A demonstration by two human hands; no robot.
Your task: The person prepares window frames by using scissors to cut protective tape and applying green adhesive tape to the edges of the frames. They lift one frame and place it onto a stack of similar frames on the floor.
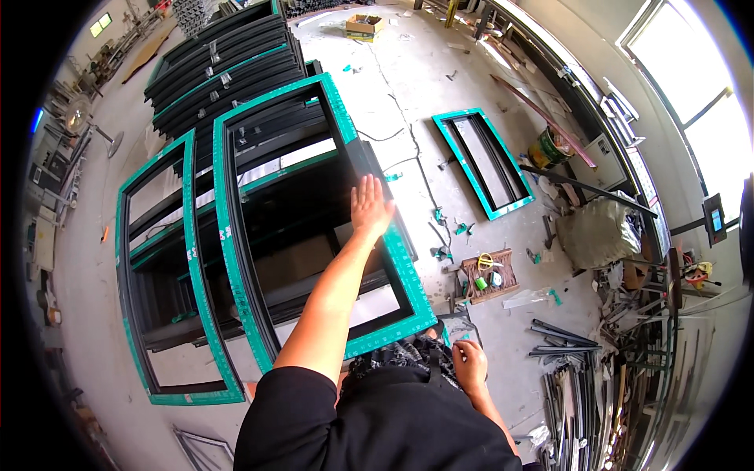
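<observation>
My left hand (371, 206) lies flat, fingers stretched, on the right-hand bar of a large black window frame (402, 271) with green protective film along its edges. Beneath the palm the bar shows dark, without green film. Close to the frame's near right corner, my right hand (470, 363) hangs low with its fingers curled together. Whatever those fingers hold, if anything, is too small to make out. To the left, a second green-filmed frame (123, 290) is set beside the first.
Stacked black frames (224, 86) rise at the far left. On the floor to the right are a smaller green-edged frame (491, 213), a brown tray (503, 286) with tape and scissors, a bulging sack (601, 231), a bucket (547, 149) and dark profile offcuts (577, 408). Green film scraps (444, 253) lie between.
</observation>
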